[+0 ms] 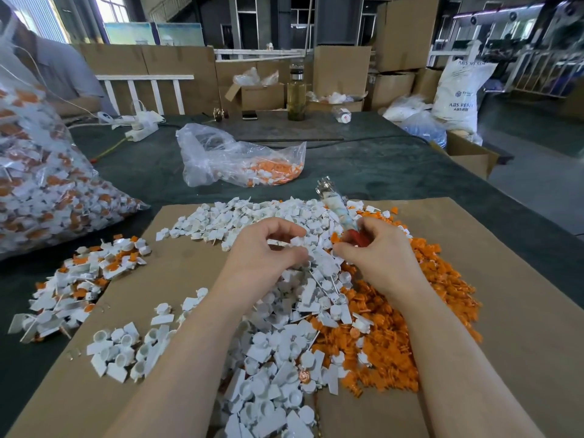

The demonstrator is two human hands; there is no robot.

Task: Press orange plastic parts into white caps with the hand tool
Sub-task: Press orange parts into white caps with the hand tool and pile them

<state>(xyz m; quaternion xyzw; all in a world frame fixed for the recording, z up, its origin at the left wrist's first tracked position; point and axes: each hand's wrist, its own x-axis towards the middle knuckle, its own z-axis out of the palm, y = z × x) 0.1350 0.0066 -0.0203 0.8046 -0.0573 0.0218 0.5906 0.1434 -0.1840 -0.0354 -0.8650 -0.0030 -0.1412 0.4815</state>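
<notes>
Flat brown cardboard sheet (505, 279) is used as the work mat, so loose parts are kept off the dark green table cover (363, 165). Heap of small white plastic caps (278, 343) is piled at the sheet's centre, heap of orange plastic inserts (410, 327) just right of it: both stocks within reach of either hand.

One white cap (298, 241) is pinched in the left hand (265, 251), fingers curled round it, held above the sheet's centre, probably to present it to the tool.

Red-handled hand tool with taped shaft and metal tip (338, 210) is gripped in the right hand (376, 251), tip pointed away toward the sheet's far edge. Whether an insert is also held cannot be told.

Assembled pieces (82, 289) are heaped off the sheet's left edge; clear bags (240, 159) lie beyond the far edge.
</notes>
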